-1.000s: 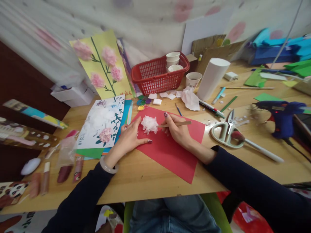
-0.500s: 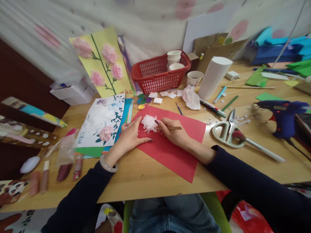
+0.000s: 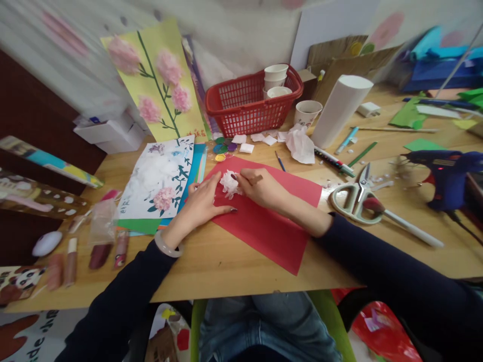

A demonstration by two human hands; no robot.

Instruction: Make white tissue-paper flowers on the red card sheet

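Flower [image 3: 229,184]: white, with many ragged petals; sits near the upper left part of the red paper sheet [image 3: 271,236], between the two hands, its right side partly covered by the right hand.
Left hand [image 3: 203,202]: beside the flower on its left, over the edge of the red paper sheet; thumb stretched well away from the index finger, which points along the petals; the other fingers are partly hidden, so how closely they lie I cannot tell.
Right hand [image 3: 263,188]: thumb and fingers pinching a flat wooden stick [image 3: 256,179] (only a short end shows above the knuckles); whether the fingertips touch the petals I cannot tell.
Left wrist: a pale bangle [image 3: 166,248] below a dark sleeve.
Painted sheet [image 3: 151,176]: white, with flowers and leafy stems, lying on coloured papers left of the left hand.
Yellow picture [image 3: 149,95]: propped upright behind, pink blossoms on a dark green stem.
Red plastic basket [image 3: 247,119]: holds white paper cups [image 3: 275,79]; crumpled tissue [image 3: 301,146] lies in front, to the right.
Scissors [image 3: 356,198]: blades slightly parted, right of the red paper sheet, a brush [image 3: 411,228] against the handles.
Glue gun [image 3: 449,168]: dark blue, at the far right.
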